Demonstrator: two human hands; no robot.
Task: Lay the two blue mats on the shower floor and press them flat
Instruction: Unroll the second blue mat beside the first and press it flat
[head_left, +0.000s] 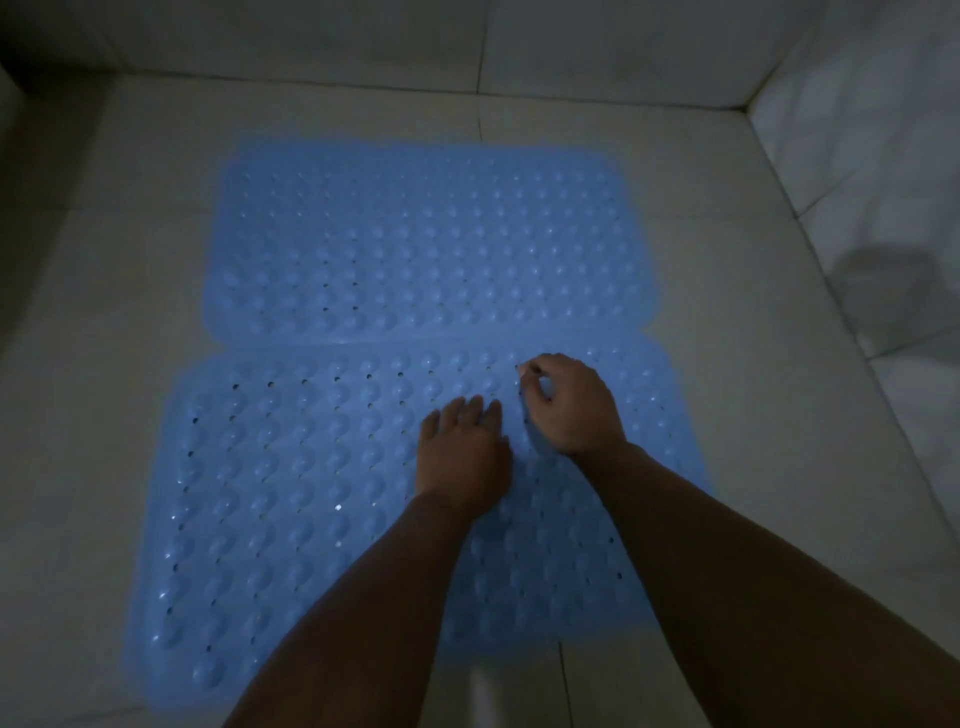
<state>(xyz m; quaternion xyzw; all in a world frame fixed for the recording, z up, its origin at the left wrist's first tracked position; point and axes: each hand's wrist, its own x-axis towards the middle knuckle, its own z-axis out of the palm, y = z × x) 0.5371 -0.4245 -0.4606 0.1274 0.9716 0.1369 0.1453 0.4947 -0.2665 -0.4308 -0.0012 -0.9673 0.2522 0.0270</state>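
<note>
Two pale blue, rectangular, bubble-textured rubber mats were laid side by side on the light tiled shower floor (727, 364): the far mat (426, 239) lay towards the back wall, and the near mat (311, 493) lay closer to the person, their long edges meeting or slightly overlapping along a seam; which of the two could not be told. The left hand (462, 457) was laid palm down on the near mat, its fingers straight and together, nothing being held. The right hand (566, 405) was set just beside it, near the seam, with fingers curled under and fingertips against the mat; whether a fold of the mat was pinched or merely pressed could not be told in the dim light.

The step in hand was judged to be the pressing flat of the near mat. It would be done well if firm, even pressure were applied from the middle outward, so that trapped air was driven to the edges and the underside was seated on the tile. The seam and the rounded corners, where lifting is likeliest, would need particular attention.

The white tiled walls (857, 182) enclosed the floor at the back and on the right, meeting at a corner well apart from the mats. Dark grout lines (563, 675) crossed the floor beneath the mats and were judged a likely hindrance to a flat seat there. Nothing else was seen to obstruct the hands.
</note>
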